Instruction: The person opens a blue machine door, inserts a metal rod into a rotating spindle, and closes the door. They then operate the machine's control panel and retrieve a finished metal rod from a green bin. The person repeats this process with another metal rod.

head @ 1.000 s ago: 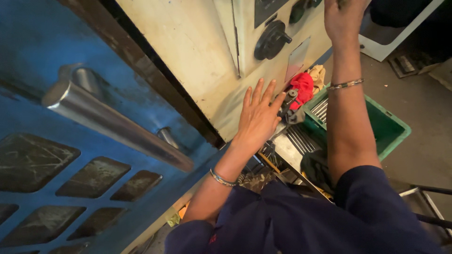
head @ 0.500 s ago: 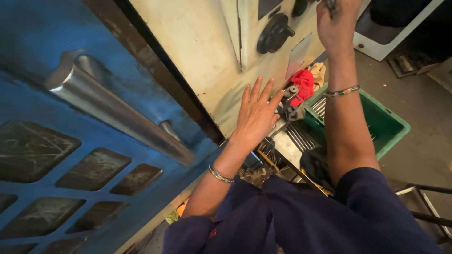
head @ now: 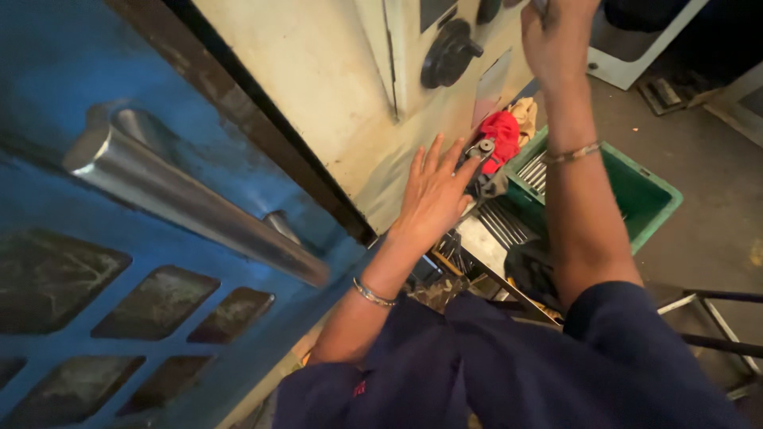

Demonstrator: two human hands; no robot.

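— Two hands in the head view; where does each one sit?

— The left hand [head: 433, 195] lies flat, fingers spread apart, palm pressed on the cream machine panel [head: 318, 87], low on its face. It clamps nothing. A thin bangle [head: 373, 294] rings that wrist.

— And the other?

— The right hand [head: 556, 36] is raised to the top edge of the picture, up by the panel's controls. Its fingers look curled together around something small and dark, but the frame cuts it off, so I cannot tell what it grips or how firmly. A bracelet [head: 579, 152] circles that forearm.

— What sits near the left fingertips?

— A black round knob [head: 449, 54] is on the panel above them. Just beside the fingertips, to the right, lies a small metal clamp-like part [head: 481, 148] against a red cloth [head: 502, 135]. Beyond these stands a green crate [head: 648, 195] with metal rods inside.

— And on the left side?

— A blue door [head: 95, 270] with dark window panes carries a long steel handle bar [head: 191, 206], well apart from both hands. Dark blue sleeves [head: 556, 365] fill the bottom.
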